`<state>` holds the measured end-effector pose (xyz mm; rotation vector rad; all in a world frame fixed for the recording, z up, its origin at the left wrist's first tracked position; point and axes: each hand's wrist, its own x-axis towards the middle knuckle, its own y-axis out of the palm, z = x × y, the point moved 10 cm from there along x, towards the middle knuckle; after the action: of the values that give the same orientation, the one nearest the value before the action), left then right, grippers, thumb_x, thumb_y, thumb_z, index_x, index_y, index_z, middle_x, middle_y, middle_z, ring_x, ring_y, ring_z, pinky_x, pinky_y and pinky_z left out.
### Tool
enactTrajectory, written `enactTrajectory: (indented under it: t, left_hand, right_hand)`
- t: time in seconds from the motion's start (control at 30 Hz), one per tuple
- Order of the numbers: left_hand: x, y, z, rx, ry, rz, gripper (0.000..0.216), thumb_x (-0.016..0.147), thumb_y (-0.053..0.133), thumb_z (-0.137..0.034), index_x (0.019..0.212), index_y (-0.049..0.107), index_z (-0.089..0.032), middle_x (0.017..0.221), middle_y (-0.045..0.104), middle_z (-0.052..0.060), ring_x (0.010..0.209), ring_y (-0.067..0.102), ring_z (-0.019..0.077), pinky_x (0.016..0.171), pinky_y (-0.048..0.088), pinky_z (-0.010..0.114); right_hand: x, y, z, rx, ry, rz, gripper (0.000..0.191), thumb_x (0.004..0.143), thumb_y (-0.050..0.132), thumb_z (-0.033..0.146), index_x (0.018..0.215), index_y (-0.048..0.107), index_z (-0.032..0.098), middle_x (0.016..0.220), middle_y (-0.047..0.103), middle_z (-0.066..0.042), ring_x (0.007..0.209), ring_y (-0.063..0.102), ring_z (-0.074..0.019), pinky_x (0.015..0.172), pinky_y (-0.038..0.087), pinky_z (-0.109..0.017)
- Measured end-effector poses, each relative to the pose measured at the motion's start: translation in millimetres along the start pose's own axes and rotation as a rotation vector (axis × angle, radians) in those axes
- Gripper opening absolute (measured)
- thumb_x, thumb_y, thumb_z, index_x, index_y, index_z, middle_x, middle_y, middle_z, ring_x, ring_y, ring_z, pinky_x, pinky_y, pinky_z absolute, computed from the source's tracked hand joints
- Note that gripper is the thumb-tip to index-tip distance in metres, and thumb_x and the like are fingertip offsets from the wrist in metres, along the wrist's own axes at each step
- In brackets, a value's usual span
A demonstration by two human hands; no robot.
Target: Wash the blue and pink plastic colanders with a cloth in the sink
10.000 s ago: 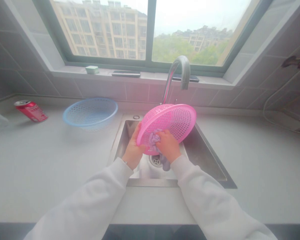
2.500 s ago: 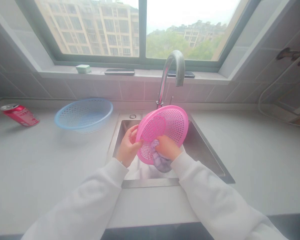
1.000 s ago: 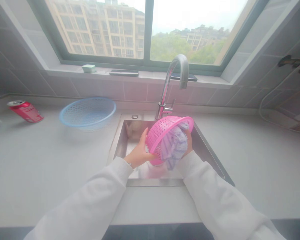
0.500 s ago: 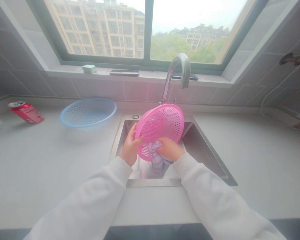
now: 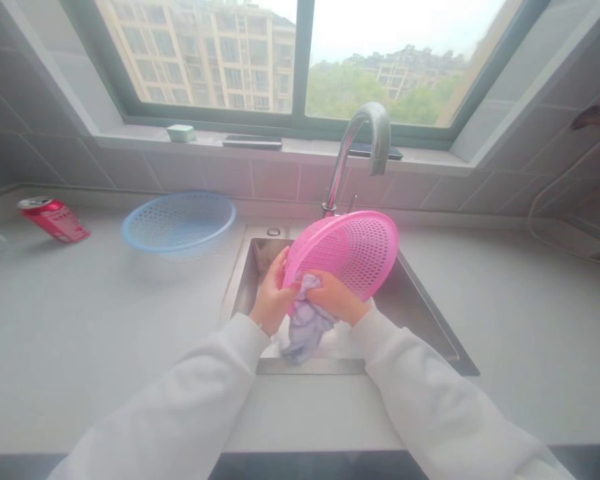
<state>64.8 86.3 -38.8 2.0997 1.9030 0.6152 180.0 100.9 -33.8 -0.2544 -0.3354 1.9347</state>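
A pink perforated basket (image 5: 353, 250) is held tilted over the steel sink (image 5: 420, 303), its inside facing me. My left hand (image 5: 271, 293) grips its near left rim with fingers curled round the edge. My right hand (image 5: 335, 299) is closed on a pale purple cloth (image 5: 303, 327) and presses it against the lower rim of the basket; the cloth hangs down toward the sink's front edge. Both arms are in white sleeves.
A curved chrome faucet (image 5: 363, 133) rises behind the basket. A blue perforated basket (image 5: 179, 220) sits on the counter to the left, with a red can (image 5: 54, 218) lying further left. A green soap box (image 5: 181, 133) and a dark flat object (image 5: 253, 141) rest on the windowsill.
The pink basket has tipped back and to the right, showing a flatter face. My right hand with the cloth has slid left to the lower rim, and the cloth hangs lower.
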Motion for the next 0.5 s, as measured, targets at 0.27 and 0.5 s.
enactTrajectory:
  t: [0.27, 0.5]
  left_hand:
    - [0.9, 4.9, -7.5, 0.129, 0.093, 0.050, 0.087, 0.073, 0.081, -0.032, 0.150, 0.043, -0.025, 0.156, 0.049, 0.013, 0.145, 0.045, 0.0341, 0.119, 0.039, 0.050]
    - [-3.3, 12.9, -7.4, 0.279, 0.151, 0.103, 0.084, 0.076, 0.076, -0.024, 0.153, 0.041, -0.026, 0.158, 0.047, 0.011, 0.145, 0.044, 0.0333, 0.120, 0.038, 0.048]
  right_hand:
    - [-1.5, -28.5, -18.0, -0.489, 0.042, -0.167, 0.014, 0.070, 0.059, 0.010, 0.078, 0.065, 0.019, 0.089, 0.070, -0.010, 0.088, 0.062, -0.0244, 0.084, 0.047, -0.037]
    - [-4.1, -2.4, 4.8, 0.222, -0.115, -0.140, 0.034, 0.070, 0.055, 0.020, 0.102, 0.067, 0.021, 0.090, 0.072, -0.002, 0.083, 0.066, -0.0205, 0.078, 0.053, -0.032]
